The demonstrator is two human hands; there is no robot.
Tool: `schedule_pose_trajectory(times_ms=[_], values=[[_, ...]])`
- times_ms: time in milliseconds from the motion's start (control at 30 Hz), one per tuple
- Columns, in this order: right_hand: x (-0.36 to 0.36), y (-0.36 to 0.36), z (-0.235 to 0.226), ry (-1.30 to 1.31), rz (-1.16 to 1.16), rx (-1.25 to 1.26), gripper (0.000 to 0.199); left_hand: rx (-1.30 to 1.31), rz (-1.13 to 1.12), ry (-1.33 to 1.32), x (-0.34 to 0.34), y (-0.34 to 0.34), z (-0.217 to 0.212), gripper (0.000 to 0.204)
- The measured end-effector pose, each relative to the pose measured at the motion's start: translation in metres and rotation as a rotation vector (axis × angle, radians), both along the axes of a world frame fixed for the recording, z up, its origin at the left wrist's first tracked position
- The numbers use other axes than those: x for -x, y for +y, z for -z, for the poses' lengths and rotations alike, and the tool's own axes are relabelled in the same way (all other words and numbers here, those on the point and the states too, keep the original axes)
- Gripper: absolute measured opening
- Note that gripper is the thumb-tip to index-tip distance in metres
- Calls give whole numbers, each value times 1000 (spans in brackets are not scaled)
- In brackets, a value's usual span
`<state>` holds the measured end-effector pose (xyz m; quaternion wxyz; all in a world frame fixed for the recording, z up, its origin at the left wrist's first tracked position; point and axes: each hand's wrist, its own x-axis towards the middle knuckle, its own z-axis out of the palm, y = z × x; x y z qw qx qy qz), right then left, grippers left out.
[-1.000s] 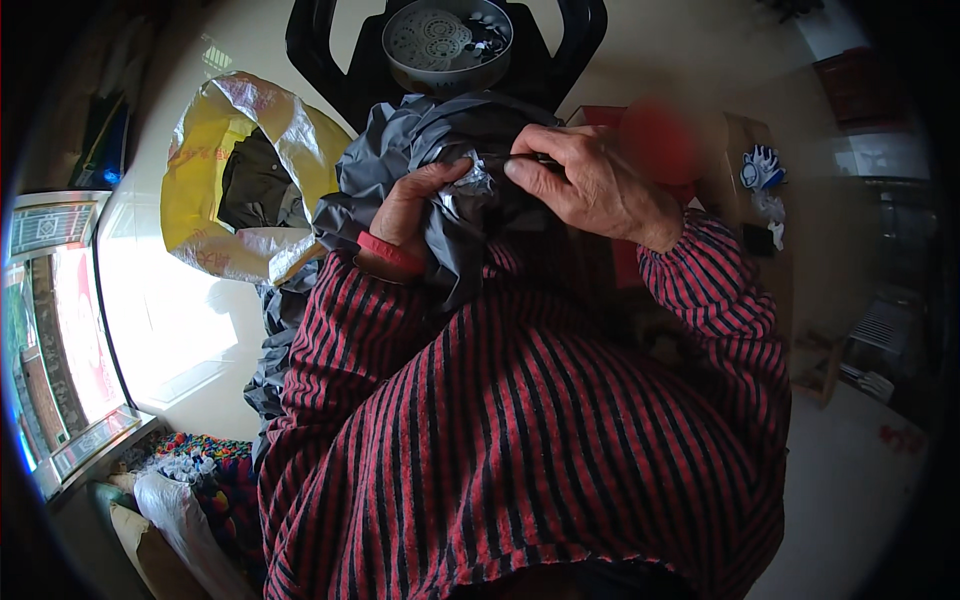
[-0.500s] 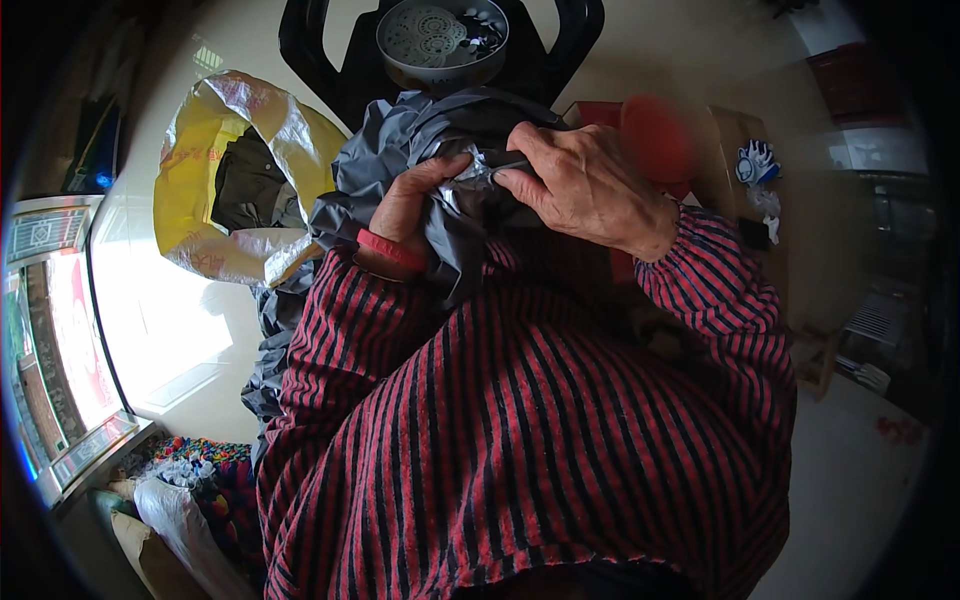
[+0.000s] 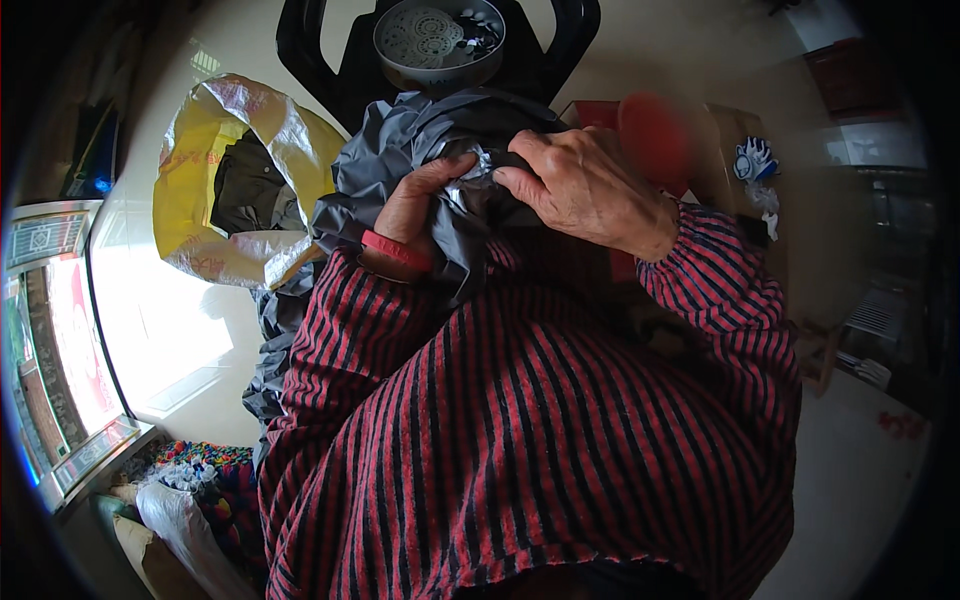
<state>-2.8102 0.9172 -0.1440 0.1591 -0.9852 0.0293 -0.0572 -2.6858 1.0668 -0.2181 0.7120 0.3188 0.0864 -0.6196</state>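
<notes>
Grey fabric [image 3: 420, 150]: a crumpled dark-grey garment or cloth bundled at upper centre of the frame, held against the person's chest; a tail of it hangs down along the left side of the striped sleeve toward lower left.
Left hand [image 3: 415, 205]: centre-left of the bundle, a red band at the wrist; fingers curled and closed onto a fold of the grey fabric, thumb pointing up and to the right.
Right hand [image 3: 585, 185]: centre-right of the bundle, back of the hand toward the camera; fingers bent over and closed narrowly on the same fold, fingertips aimed left.
Pinch point [image 3: 478, 172]: a small pale, crinkled patch of the fabric between the two hands; both sets of fingertips meet here, nearly touching each other.
Key relation: the held fold lies directly between the hands, left of the right fingertips and right of the left thumb; both hands are equally close to it.
Long axis: the bundle runs from upper centre down toward lower left.
Surroundings: a grey bowl [image 3: 440, 40] on a black chair [image 3: 330, 60] just above the bundle; a yellow bag [image 3: 215, 185] with dark contents at upper left.
</notes>
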Motion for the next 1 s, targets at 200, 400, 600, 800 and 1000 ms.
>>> schedule_pose_trajectory(times_ms=[200, 400, 600, 800, 1000], values=[[3, 8, 6, -96, 10, 130, 25, -84, -45, -48, 6, -4, -16, 17], [5, 8, 7, -93, 29, 147, 24, -32, -5, 5, 2, -3, -3, 17], [4, -3, 6, 51, 2, -78, 25, -75, 7, -68, 6, -4, -8, 17], [6, -1, 7, -36, 17, 74, 26, -101, -9, -68, 7, -9, -8, 15], [7, -4, 3, -2, 43, 61, 27, -105, 30, -84, 7, -13, -14, 15]])
